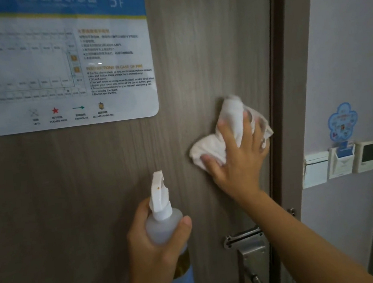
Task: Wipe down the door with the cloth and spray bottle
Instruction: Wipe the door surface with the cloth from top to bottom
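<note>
Head view: one frame, looking at a door from close up.
Around: an evacuation sign with a floor plan and fire instructions is stuck to the upper left of the door; a metal handle with its plate sits low on the right side.
Wall: right of the frame, a pale wall carries a blue flower-shaped sticker, a key-card holder and two small panels either side of it.
In the way: the sign fills the door's top left; the handle juts out below the right hand.
Door: grey-brown wood grain, matte, running vertical; blurred in places.
Cloth: white, crumpled, pressed flat on the door near its right edge, between the sign and the handle.
Right hand: fingers spread over the cloth, pressing it to the door.
Spray bottle: translucent body, white trigger head pointing up toward the door, blue label low down; held just in front of the door's lower middle.
Left hand: wrapped round the bottle's body, thumb across the front.
Edges: cloth lies just beside the door's right edge and the dark frame.
Open room: bare door panel stretches left and below the sign.
</note>
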`<act>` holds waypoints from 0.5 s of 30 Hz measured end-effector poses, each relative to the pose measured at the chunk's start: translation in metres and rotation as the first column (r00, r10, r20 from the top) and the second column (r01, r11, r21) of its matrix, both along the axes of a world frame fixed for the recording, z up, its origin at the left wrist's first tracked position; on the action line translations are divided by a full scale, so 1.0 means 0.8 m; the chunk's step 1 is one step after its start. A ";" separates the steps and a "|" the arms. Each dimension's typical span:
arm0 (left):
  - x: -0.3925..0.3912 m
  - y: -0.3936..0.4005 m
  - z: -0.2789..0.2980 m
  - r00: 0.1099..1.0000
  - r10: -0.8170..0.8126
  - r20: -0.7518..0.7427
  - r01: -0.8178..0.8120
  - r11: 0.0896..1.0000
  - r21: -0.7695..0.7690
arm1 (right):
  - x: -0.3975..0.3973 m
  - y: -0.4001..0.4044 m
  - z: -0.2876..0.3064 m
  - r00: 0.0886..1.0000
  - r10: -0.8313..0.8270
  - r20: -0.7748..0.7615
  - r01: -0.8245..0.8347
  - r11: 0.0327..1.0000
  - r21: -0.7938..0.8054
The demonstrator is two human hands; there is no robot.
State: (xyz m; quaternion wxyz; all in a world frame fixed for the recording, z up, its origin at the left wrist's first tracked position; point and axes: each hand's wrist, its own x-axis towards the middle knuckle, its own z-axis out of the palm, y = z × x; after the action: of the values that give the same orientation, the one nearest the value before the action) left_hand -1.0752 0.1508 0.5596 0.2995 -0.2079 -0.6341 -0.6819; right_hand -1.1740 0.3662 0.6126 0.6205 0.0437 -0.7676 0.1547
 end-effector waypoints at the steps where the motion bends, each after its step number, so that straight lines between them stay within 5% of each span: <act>1: 0.000 0.000 0.000 1.000 0.005 0.004 -0.005 1.000 0.003 | 0.001 0.003 -0.030 1.000 0.002 0.003 -0.002 0.996 0.091; 5: 0.004 -0.001 -0.006 1.000 0.016 0.015 -0.016 1.000 0.020 | 0.005 0.011 -0.148 0.997 -0.042 0.068 0.021 0.956 0.293; 9: 0.008 -0.007 -0.013 0.998 0.034 0.046 -0.036 0.999 0.022 | 0.006 0.014 -0.166 0.991 -0.090 0.095 0.048 0.925 0.376; 15: 0.011 -0.028 -0.010 0.996 0.078 0.034 -0.078 0.997 0.020 | 0.006 -0.037 -0.055 0.993 0.035 0.115 -0.034 0.999 -0.004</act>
State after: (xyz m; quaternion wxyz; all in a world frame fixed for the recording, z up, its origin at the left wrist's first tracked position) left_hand -1.0668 0.1281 0.5519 0.3176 -0.1685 -0.6394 -0.6797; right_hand -1.1691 0.3366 0.5683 0.5724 0.0472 -0.8011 0.1685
